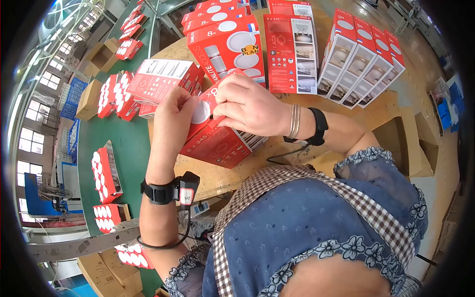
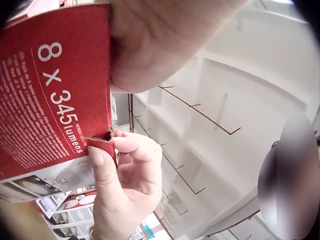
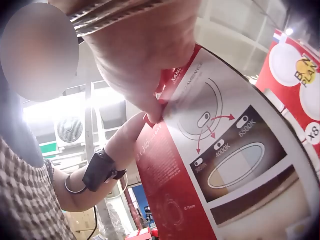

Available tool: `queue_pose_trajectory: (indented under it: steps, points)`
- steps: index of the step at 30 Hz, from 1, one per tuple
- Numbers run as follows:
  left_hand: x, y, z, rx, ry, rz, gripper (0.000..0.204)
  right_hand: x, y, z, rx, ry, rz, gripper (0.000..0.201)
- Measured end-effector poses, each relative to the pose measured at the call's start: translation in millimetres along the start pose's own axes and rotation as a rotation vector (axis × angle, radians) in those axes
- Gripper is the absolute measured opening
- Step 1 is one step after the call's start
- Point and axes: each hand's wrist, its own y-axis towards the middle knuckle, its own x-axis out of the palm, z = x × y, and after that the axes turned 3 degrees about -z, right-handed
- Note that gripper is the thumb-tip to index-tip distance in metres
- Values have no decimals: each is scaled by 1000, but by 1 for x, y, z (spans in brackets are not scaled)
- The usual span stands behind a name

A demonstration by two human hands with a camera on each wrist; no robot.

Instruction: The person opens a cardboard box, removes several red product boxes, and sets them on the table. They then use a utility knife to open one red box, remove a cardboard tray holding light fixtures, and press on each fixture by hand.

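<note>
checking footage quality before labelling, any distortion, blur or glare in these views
Head view: strong fisheye, dark corners, edges bend, but the red box and both hands are sharp. Left wrist view: the left hand looms soft and close; bright ceiling washes out. Right wrist view: the right hand is blurred, with backlit glare behind.

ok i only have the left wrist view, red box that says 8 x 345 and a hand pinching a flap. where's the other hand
Observer: The left hand pinches the other side of the same red box, opposite the right hand; both work its top end.
Operator: is the box on the table or held up
Observer: Its lower end rests on the wooden table, tilted toward the person.
Operator: anything else near it
Observer: More red boxes stand behind it, and a row of four white-fronted boxes to the right.
Operator: what's on the back of mine
Observer: The right wrist view shows a side panel with 4000K and 6500K printed on a lamp drawing.
</note>
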Motion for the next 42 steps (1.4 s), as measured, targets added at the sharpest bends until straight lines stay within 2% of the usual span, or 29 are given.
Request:
queue_pose_trajectory:
  steps: [5,7,10,12,13,15,17,19,20,21,23,24,25,27,28,31,35,38,41,42]
  points:
    - [2,3,-7,64,53,35,12,-6,-1,-3,2,5,-27,28]
    - [1,6,-6,4,-47,55,13,-7,3,-9,45,-48,-42,28]
    - [0,10,-12,20,35,31,11,-16,12,-12,55,-156,-131,28]
    - [-2,12,-11,22,48,21,11,-23,18,-17,83,-280,-263,26]
    - [-2,14,-12,28,61,10,11,-24,23,-15,86,-282,-262,26]
    - [1,14,-13,56,54,17,13,-22,37,-4,79,-286,-449,25]
    - [3,16,-13,89,42,26,16,-17,46,17,53,-230,-406,17]
    - [-1,17,-16,94,84,52,17,-15,59,28,179,161,-643,3]
    - [-2,20,-16,122,206,84,18,-17,62,22,326,459,-614,10]
    - [-2,22,-17,121,200,84,18,-17,61,14,329,458,-620,10]
    - [-4,27,-18,85,260,83,19,-22,60,3,-65,193,-487,9]
    - [-3,28,-20,80,220,75,19,-28,58,1,-57,185,-485,1]
    - [-4,28,-20,84,215,78,19,-29,57,4,-59,179,-489,1]
    - [-3,25,-18,117,221,96,19,-28,51,9,-2,-127,-239,12]
    - [-3,26,-20,118,220,95,19,-27,44,11,34,-116,-278,22]
    - [-2,28,-23,105,145,71,19,-10,33,13,15,-260,-207,22]
    - [-3,27,-21,103,189,73,16,-3,33,11,41,-236,-192,25]
    - [-3,30,-23,93,222,84,16,-6,32,4,64,-192,-238,20]
    - [-5,32,-21,97,185,122,14,3,11,6,-13,-92,-303,13]
    - [-4,31,-20,115,130,136,13,6,2,4,-91,-171,-186,12]
